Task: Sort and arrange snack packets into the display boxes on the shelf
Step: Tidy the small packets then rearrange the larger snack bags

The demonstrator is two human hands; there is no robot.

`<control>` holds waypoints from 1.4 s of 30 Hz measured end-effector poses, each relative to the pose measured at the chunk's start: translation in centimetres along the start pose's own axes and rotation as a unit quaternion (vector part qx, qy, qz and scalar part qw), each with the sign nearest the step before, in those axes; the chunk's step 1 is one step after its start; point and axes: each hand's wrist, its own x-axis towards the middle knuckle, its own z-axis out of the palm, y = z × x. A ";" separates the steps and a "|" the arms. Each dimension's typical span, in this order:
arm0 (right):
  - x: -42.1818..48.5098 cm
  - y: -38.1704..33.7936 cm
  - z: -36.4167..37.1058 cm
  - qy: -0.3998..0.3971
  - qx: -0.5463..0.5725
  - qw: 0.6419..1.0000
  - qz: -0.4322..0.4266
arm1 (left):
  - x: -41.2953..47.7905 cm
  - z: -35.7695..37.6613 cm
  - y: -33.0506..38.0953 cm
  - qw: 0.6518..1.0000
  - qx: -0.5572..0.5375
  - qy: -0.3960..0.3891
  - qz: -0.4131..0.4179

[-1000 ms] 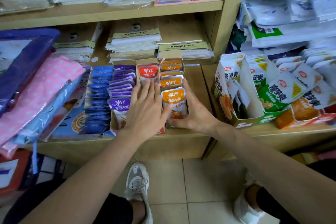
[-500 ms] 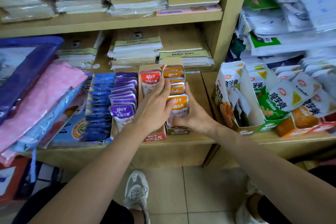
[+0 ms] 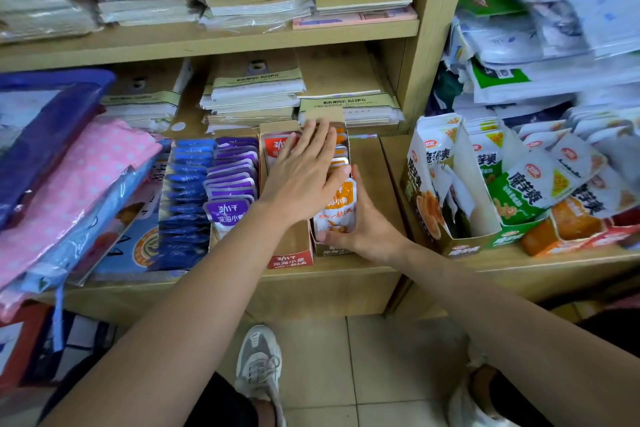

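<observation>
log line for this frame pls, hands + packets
left hand flat on orange packets | right hand bracing front packet at orange box | red box nearly empty | phase: tidying

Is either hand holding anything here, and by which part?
The right hand grips the front orange packet by its lower right edge. The left hand lies flat on the packets, holding nothing.

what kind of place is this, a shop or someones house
Most likely a small shop, perhaps a stationery and snack store. Wooden shelves hold shrink-wrapped stacks of notebooks, and snack packets stand in rows in open display boxes, with more bagged snacks piled to the right.
</observation>
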 end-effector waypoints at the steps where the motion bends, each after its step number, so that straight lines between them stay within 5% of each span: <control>1: 0.1 -0.1 0.0 -0.001 -0.004 1.000 -0.002 | 0.0 0.1 -0.2 1.000 0.001 0.000 0.008; 14: -1.8 -1.8 -0.4 0.045 -0.001 0.998 -0.033 | -4.3 -1.8 0.5 0.997 -0.052 0.042 0.026; 21: -7.2 -4.5 -1.5 0.013 -0.145 0.989 -0.019 | -7.8 -1.9 2.5 0.998 -0.047 0.034 0.001; 24: -10.9 -5.5 -3.2 0.076 -0.236 0.969 0.000 | -9.0 -3.2 4.3 0.995 -0.078 0.064 0.016; 31: -19.2 -7.4 -9.9 0.301 -0.280 0.905 -0.107 | -11.1 -6.7 12.5 0.964 -0.240 0.108 0.031; 36: -21.1 -4.8 -14.9 0.348 -0.286 0.892 -0.044 | -7.3 -6.8 17.2 0.917 -0.374 0.098 -0.097; 42: -20.1 -2.7 -15.9 0.275 -0.303 0.912 -0.023 | -2.4 -4.4 19.5 0.913 -0.335 0.073 -0.222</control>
